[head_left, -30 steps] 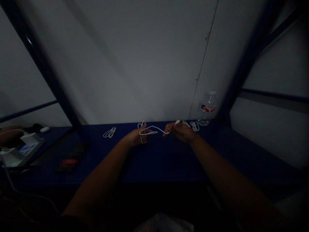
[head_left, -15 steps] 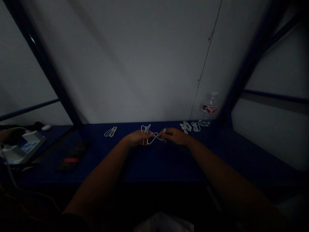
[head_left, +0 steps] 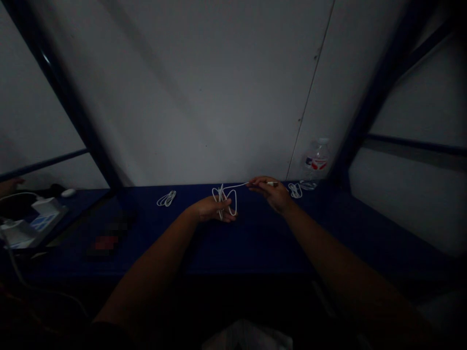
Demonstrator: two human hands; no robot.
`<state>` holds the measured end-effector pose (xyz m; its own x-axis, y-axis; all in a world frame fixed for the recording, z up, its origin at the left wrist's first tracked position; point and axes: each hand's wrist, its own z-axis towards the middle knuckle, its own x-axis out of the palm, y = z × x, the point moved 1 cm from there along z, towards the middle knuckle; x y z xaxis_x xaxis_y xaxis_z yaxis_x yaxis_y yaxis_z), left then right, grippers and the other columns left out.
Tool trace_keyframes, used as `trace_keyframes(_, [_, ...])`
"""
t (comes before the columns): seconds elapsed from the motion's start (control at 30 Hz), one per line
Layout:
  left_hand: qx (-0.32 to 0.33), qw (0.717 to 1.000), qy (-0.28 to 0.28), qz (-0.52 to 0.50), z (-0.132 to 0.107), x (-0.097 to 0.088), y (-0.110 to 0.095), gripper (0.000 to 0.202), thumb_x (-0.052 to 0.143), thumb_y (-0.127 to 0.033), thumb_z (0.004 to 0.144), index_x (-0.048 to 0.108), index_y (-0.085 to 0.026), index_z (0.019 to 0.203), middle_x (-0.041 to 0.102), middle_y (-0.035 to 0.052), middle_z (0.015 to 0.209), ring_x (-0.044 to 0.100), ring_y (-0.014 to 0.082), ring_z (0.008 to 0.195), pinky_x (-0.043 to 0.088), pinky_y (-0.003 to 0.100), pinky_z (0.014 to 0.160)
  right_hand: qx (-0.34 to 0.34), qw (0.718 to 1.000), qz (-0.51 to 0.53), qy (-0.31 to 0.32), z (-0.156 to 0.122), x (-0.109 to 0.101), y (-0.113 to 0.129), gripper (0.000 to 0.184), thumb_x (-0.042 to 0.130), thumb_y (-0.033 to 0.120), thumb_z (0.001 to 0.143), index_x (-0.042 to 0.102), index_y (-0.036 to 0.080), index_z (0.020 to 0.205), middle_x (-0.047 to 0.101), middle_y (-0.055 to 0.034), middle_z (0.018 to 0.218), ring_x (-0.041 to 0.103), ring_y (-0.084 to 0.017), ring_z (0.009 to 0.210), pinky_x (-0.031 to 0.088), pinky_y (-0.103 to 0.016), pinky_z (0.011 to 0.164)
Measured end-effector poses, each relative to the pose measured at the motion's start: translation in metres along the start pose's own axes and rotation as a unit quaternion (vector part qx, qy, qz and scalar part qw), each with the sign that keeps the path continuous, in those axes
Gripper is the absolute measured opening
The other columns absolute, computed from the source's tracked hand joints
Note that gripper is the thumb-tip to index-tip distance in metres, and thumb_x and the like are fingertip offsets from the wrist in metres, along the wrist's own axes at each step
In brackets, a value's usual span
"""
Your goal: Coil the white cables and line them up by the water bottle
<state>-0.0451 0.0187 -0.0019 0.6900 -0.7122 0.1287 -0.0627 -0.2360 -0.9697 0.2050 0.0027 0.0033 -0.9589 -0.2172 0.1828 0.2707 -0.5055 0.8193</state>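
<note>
A white charging cable (head_left: 234, 200) runs between my two hands above the blue tabletop (head_left: 233, 248). Its looped part is pinched between the thumb and fingers of my left hand (head_left: 213, 209). My right hand (head_left: 272, 192) grips the free end, with a plug sticking out past the fingers, and the stretch between the hands is pulled nearly straight. To the left lies a coiled white cable (head_left: 167, 198). Another coiled white cable (head_left: 295, 190) rests just beyond my right hand, which blocks the view of the spot beside it.
A clear plastic bottle (head_left: 316, 164) stands at the back right against the wall. At the left are a white power strip (head_left: 47, 223) with adapters plugged in and a blurred dark object (head_left: 107, 240). Another person's hand (head_left: 10, 185) shows at the far left. Blue metal posts frame both sides.
My right hand has moved right and slightly up, drawing the cable end away from my left hand. The crossed loop between the hands has opened. Another person's hand now shows more clearly at far left.
</note>
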Motion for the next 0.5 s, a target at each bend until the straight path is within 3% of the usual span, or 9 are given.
trace_keyframes(0.1, [0.015, 0.999, -0.029, -0.018, 0.0, 0.002, -0.002, 0.048, 0.069, -0.054, 0.078, 0.053, -0.013, 0.098, 0.07, 0.0186, 0.1, 0.071, 0.0252, 0.085, 0.053, 0.039, 0.077, -0.014, 0.998, 0.058, 0.004, -0.002, 0.0, 0.007, 0.008, 0.067, 0.03, 0.08, 0.068, 0.022, 0.082, 0.067, -0.0036, 0.103, 0.065, -0.022, 0.101, 0.054, -0.041, 0.09])
trace_keyframes(0.2, [0.049, 0.997, -0.052, -0.035, 0.0, 0.001, -0.003, 0.047, 0.064, -0.056, 0.081, 0.056, -0.013, 0.099, 0.067, 0.0198, 0.11, 0.068, 0.0243, 0.095, 0.051, 0.039, 0.083, -0.002, 0.993, 0.087, 0.083, -0.006, 0.002, 0.012, 0.006, 0.063, 0.025, 0.078, 0.067, 0.021, 0.079, 0.068, -0.0052, 0.103, 0.064, -0.025, 0.105, 0.054, -0.044, 0.089])
trace_keyframes(0.33, [0.094, 0.994, -0.039, -0.038, 0.002, 0.001, -0.003, 0.046, 0.072, -0.054, 0.075, 0.06, -0.013, 0.093, 0.064, 0.0205, 0.119, 0.062, 0.0271, 0.107, 0.048, 0.042, 0.09, 0.038, 0.98, 0.092, 0.173, -0.01, 0.011, 0.008, 0.009, 0.058, 0.019, 0.078, 0.067, 0.018, 0.078, 0.069, -0.0073, 0.098, 0.066, -0.025, 0.1, 0.053, -0.045, 0.088])
trace_keyframes(0.5, [0.11, 0.989, -0.094, 0.015, 0.003, 0.006, -0.008, 0.042, 0.084, -0.036, 0.067, 0.061, -0.013, 0.094, 0.067, 0.0128, 0.101, 0.065, 0.0206, 0.087, 0.048, 0.037, 0.083, 0.075, 0.97, 0.073, 0.217, -0.012, 0.016, 0.004, 0.009, 0.059, 0.021, 0.078, 0.067, 0.017, 0.079, 0.069, -0.0067, 0.091, 0.069, -0.024, 0.084, 0.052, -0.048, 0.086])
